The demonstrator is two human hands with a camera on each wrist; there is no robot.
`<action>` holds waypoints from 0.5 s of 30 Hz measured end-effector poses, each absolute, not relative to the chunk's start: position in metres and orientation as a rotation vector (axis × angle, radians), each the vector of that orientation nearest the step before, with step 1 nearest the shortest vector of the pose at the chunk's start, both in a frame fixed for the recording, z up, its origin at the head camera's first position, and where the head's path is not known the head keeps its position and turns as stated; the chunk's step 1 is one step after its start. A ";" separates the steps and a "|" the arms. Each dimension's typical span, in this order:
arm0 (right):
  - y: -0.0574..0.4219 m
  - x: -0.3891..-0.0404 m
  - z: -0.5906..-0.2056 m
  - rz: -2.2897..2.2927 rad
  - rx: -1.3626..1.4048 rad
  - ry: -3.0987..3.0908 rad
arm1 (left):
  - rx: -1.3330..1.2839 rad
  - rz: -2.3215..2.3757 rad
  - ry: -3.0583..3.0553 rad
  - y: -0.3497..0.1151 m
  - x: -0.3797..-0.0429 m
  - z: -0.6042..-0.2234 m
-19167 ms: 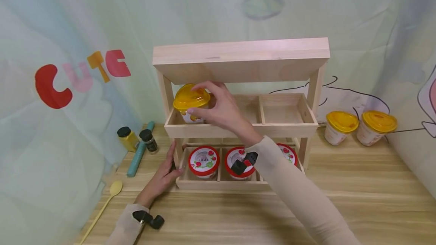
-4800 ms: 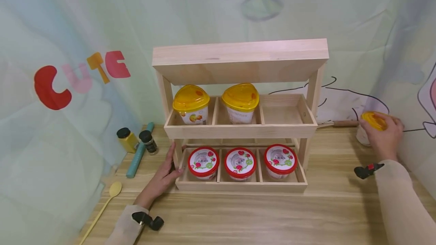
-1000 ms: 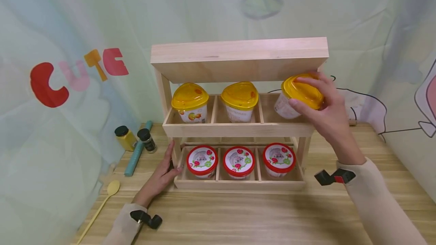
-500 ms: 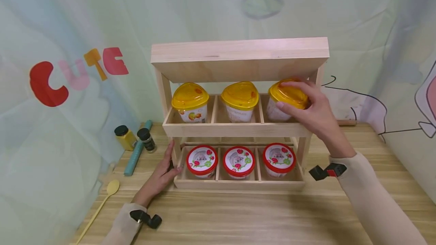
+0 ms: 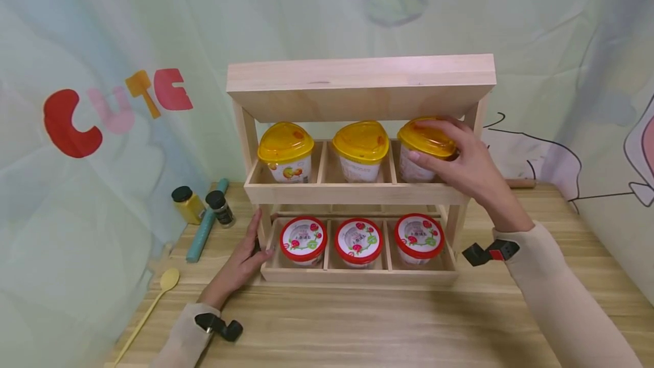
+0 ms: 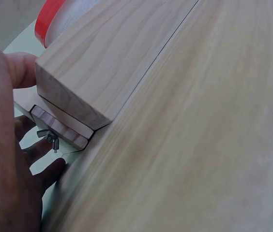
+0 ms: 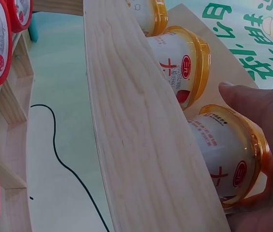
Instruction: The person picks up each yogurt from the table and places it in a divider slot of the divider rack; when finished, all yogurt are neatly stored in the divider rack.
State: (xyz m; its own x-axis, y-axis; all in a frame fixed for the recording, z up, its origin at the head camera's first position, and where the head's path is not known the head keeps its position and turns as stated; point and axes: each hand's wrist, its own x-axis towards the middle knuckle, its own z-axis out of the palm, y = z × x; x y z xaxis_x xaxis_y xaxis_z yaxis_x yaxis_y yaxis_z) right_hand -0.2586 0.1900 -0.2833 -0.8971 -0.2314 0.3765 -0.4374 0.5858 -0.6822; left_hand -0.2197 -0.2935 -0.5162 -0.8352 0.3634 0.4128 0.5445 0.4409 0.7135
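Note:
A two-tier wooden rack [image 5: 357, 195] stands on the table. My right hand [image 5: 460, 158] grips the yellow lid of a lidded paper cup [image 5: 416, 168] in the upper tier's right compartment; the right wrist view shows this cup [image 7: 219, 150] behind the front board. Two more yellow-lidded cups, one at left [image 5: 288, 172] and one in the middle [image 5: 360, 170], sit in the other upper compartments. Three red-lidded cups [image 5: 359, 243] fill the lower front row. My left hand [image 5: 240, 266] holds the rack's lower left corner, its thumb [image 6: 22, 70] against the tray edge, other fingers beside it.
Left of the rack are a yellow jar [image 5: 188, 206] with black lid, a dark spice jar [image 5: 219, 209] and a teal rod [image 5: 204, 231]. A yellow spoon [image 5: 148, 320] lies at front left. A wooden handle [image 5: 521, 183] shows behind right.
My right hand has brought the last yellow-lidded cup from the table's right side, lowering it leftward and upright into the right compartment. Earlier, the middle compartment was filled. My left hand stays put.

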 end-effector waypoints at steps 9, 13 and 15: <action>0.198 -0.242 -0.279 1.232 0.522 -2.512 | -0.804 -1.323 -2.503 -0.296 -0.219 -0.512; 0.210 -0.230 -0.283 1.188 0.511 -2.444 | -0.743 -1.237 -2.574 -0.299 -0.218 -0.508; 0.220 -0.223 -0.287 1.164 0.491 -2.423 | -0.710 -1.183 -2.611 -0.299 -0.218 -0.504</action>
